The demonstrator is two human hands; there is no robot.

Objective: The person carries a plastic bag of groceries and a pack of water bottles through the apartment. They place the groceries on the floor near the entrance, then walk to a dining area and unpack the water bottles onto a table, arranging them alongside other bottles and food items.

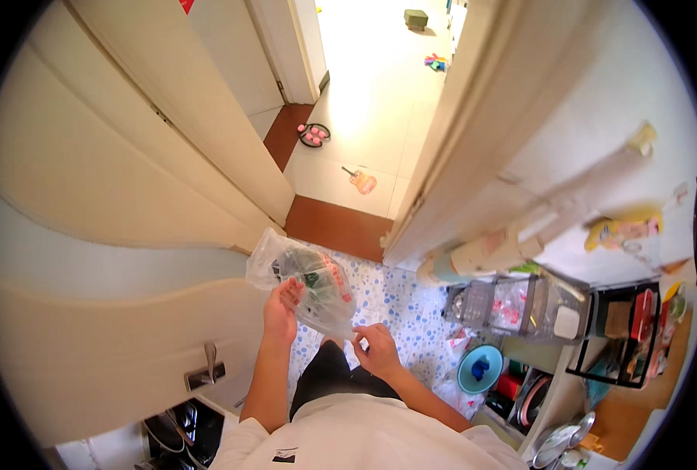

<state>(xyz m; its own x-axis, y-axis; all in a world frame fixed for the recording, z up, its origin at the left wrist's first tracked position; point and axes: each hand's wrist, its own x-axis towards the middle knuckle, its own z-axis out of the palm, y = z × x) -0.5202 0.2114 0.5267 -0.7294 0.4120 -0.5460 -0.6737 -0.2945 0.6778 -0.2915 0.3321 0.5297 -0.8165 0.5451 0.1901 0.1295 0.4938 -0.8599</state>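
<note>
A clear plastic bag (321,301) with red printing hangs in front of my body, with something dark and green showing through it. My left hand (283,304) has its fingers curled around the bag's left side. At the lower right corner, the fingertips of my right hand (377,352) are pinched on the bag's edge. What lies inside cannot be made out clearly.
An open doorway ahead has a brown threshold (333,227); beyond lie a toy guitar (362,181) and a black ring with pink balls (315,135). A door (129,258) stands at left. To the right are a grey rack (513,305) and a blue basin (480,368).
</note>
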